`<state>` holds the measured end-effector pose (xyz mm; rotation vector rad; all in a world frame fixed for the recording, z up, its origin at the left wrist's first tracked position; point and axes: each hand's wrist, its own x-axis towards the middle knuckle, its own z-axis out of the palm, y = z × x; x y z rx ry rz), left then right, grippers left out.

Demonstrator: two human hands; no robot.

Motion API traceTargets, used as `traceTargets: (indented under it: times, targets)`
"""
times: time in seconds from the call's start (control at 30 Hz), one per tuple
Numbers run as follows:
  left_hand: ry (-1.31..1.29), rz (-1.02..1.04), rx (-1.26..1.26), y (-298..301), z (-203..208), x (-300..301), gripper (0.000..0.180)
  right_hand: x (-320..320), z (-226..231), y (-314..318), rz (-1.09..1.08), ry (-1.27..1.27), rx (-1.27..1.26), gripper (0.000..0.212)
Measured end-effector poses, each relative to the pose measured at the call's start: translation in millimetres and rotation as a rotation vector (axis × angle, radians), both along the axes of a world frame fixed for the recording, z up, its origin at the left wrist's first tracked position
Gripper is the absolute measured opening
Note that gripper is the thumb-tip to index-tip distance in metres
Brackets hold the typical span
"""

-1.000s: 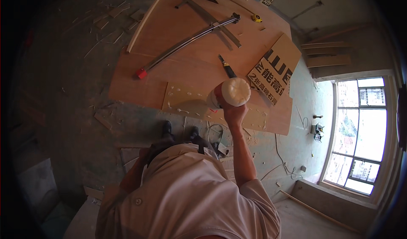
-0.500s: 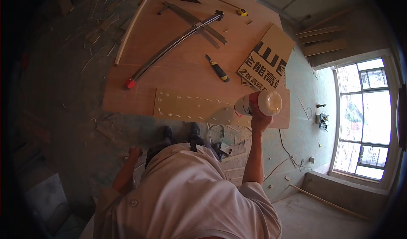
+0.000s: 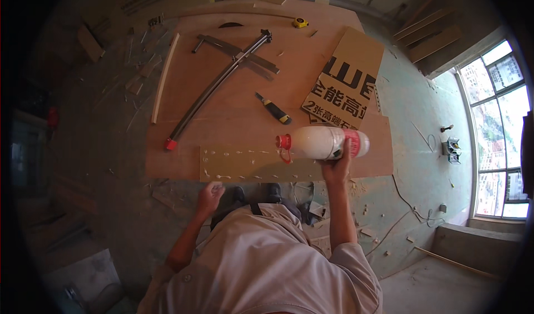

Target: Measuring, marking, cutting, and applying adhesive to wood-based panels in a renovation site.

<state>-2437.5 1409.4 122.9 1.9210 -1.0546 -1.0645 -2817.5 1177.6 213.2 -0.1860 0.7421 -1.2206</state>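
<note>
My right hand (image 3: 337, 166) grips a plastic bottle of white glue (image 3: 317, 142) by its red-labelled lower part. It lies on its side above the tabletop, its red open neck pointing left and its red cap dangling by a loop. Below it, a narrow tan board (image 3: 239, 166) runs along the table's near edge, dotted with rows of white glue blobs. Beside that board's lower left edge is my left hand (image 3: 209, 196), its fingers curled and whitish; what they hold, if anything, I cannot make out.
On the reddish plywood table (image 3: 206, 102) lie a utility knife (image 3: 273, 109), a long metal bar tool (image 3: 219, 86) with a crosspiece, a yellow tape measure (image 3: 300, 23) and printed cardboard (image 3: 347, 80). Wood scraps (image 3: 146, 72) and a cable (image 3: 409, 202) lie on the floor.
The bottle has swung from base-toward-me to lying sideways, its neck now leftward. My left hand has risen from beside my body to the board's near edge. The view has shifted.
</note>
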Motion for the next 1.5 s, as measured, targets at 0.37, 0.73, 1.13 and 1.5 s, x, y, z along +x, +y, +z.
traceTargets:
  times: [0.37, 0.73, 1.13, 1.5]
  targets:
    - [0.050, -0.157, -0.555, -181.4, 138.1, -33.3, 0.098, 230.2, -19.9, -10.3, 0.529, -0.618, 0.215, 0.063]
    - [-0.286, 0.016, -0.549, -230.5, 99.9, -11.4, 0.074, 254.8, -77.0, -37.9, 0.714, -0.530, 0.278, 0.049]
    - [-0.171, -0.005, -0.135, -236.7, 158.9, -24.5, 0.089, 24.2, -151.2, 97.1, 0.349, -0.187, 0.212, 0.035]
    - [0.046, -0.030, -0.097, -81.6, 42.9, -50.5, 0.045, -22.8, -154.7, 127.4, -0.105, 0.139, 0.701, 0.026]
